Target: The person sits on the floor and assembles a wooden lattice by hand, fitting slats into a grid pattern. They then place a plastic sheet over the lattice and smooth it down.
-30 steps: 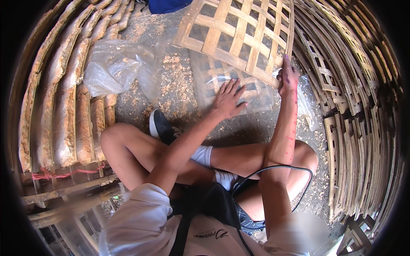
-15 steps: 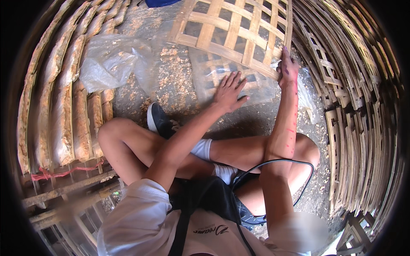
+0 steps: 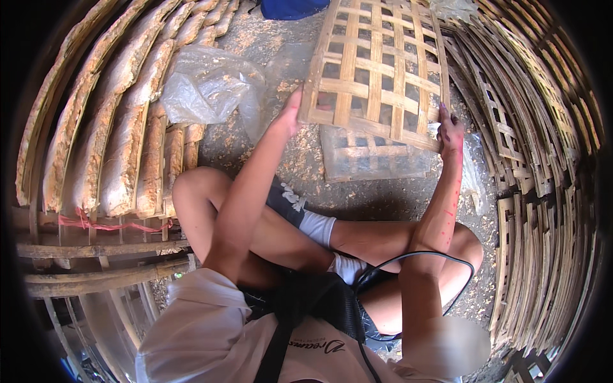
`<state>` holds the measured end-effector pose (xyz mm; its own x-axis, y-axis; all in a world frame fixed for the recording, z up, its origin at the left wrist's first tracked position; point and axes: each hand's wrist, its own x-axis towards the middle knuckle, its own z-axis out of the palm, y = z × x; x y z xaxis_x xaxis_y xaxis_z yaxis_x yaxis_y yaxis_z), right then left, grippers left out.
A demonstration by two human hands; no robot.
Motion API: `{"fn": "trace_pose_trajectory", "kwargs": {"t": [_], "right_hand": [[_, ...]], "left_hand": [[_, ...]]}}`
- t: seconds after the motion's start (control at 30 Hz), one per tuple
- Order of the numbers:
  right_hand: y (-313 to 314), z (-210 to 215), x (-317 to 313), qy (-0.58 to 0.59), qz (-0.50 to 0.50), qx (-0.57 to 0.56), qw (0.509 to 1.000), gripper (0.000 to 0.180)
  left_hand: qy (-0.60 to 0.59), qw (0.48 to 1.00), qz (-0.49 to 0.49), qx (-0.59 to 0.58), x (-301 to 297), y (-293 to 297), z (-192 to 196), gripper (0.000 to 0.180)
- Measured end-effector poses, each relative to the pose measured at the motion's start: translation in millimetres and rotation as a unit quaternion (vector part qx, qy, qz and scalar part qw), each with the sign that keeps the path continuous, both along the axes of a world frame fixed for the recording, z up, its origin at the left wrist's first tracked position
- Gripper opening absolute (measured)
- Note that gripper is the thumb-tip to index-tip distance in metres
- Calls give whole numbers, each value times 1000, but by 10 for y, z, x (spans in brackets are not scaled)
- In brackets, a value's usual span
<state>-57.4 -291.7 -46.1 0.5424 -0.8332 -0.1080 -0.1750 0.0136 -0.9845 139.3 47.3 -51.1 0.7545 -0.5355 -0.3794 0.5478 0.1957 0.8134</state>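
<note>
A woven bamboo tray (image 3: 375, 60), flat and rectangular with an open lattice, is held up and tilted in front of me. My left hand (image 3: 294, 113) grips its near left corner, with some fingers behind the lattice. At the near right corner my right hand (image 3: 450, 131) is closed round the frame; purple and red stains mark this hand and forearm. Under the tray, a clear plastic sheet (image 3: 377, 167) lies on the floor over what looks like another lattice panel, its far part hidden by the held tray.
Slabs with a pale crumbly filling (image 3: 96, 137) lean in a row at left, above bamboo racks (image 3: 102, 281) tied with red string (image 3: 108, 225). Stacked bamboo trays (image 3: 536, 268) line the right. Crumpled plastic (image 3: 204, 89) lies on the crumb-strewn floor; something blue (image 3: 294, 7) sits beyond.
My left hand has gone from hovering over the plastic sheet to gripping the tray's left corner. The tray has turned and shows more of its lattice. My right hand keeps its hold.
</note>
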Motion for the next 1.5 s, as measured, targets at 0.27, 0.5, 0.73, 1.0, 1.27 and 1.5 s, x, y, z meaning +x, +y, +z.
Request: {"fn": "trace_pose_trajectory", "kwargs": {"t": [0.27,0.5,0.73,1.0,1.27,1.5], "right_hand": [[-165,-379,-105,162,41,-115,979,69],[-122,-517,-189,270,17,-217,938,88],[-11,-668,-288,338,31,-199,919,84],[103,-753,-244,366,19,-254,895,78],[252,-570,-225,409,5,-339,847,72],[163,-605,-237,417,33,-330,846,65]], "left_hand": [[-83,991,19,106,-492,72,148,61],[-167,945,78,270,-618,-80,-223,58],[-225,880,20,418,-564,-122,-561,71],[-326,785,47,524,-566,-92,-778,71],[-340,763,-45,548,-572,-10,-636,69],[-359,738,-77,567,-568,6,-657,67]]}}
